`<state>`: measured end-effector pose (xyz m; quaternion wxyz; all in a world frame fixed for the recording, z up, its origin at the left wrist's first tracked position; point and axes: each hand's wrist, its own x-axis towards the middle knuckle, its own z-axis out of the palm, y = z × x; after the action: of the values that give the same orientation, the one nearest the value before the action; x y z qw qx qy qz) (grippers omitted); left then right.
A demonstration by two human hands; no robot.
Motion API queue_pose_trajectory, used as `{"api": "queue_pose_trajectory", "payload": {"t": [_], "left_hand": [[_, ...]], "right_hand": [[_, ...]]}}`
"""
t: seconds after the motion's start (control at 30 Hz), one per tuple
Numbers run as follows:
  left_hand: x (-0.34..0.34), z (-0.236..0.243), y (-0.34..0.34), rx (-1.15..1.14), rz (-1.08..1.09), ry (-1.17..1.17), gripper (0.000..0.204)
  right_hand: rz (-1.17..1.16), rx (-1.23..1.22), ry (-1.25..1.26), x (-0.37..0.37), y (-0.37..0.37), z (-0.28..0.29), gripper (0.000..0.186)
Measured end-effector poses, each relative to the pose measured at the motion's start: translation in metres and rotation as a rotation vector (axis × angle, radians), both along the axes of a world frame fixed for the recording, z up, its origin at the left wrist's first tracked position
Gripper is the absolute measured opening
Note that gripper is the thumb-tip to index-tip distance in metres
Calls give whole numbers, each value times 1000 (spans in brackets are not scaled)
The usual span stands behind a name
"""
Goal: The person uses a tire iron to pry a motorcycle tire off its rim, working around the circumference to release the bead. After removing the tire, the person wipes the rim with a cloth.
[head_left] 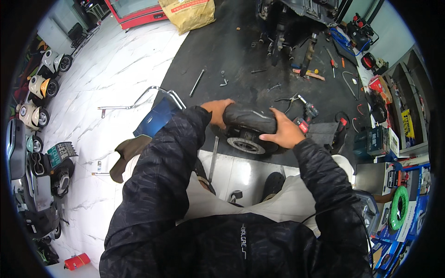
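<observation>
Between my two hands is a black scooter tire, tilted, its tread toward me. My left hand grips its left side and my right hand presses on its right side, thumb toward the front. Just under the tire shows a wheel with a grey rim, low near the dark mat's front edge; I cannot tell whether it is joined to the tire. Left of it lies a long flat metal bar. A cordless power tool and pliers lie right of my hands.
A partly dismantled vehicle stands at the far side of the dark mat. Wrenches, a hammer and other tools are scattered there. A bent chrome tube and a blue panel lie left. Scooters line the left wall.
</observation>
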<state>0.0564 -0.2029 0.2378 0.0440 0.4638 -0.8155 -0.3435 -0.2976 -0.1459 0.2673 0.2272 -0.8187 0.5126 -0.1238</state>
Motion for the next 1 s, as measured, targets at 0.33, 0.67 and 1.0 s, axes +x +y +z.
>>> {"api": "queue_pose_trajectory", "payload": {"t": [0.33, 0.67, 1.0], "left_hand": [[-67, 184, 30, -553, -59, -387, 76], [-57, 270, 32, -702, -148, 342, 85], [-32, 47, 46, -334, -249, 77, 101]], "right_hand": [[0, -234, -116, -16, 5, 114, 94], [-15, -493, -442, -44, 20, 160, 99], [213, -116, -5, 6, 28, 10, 107]]}}
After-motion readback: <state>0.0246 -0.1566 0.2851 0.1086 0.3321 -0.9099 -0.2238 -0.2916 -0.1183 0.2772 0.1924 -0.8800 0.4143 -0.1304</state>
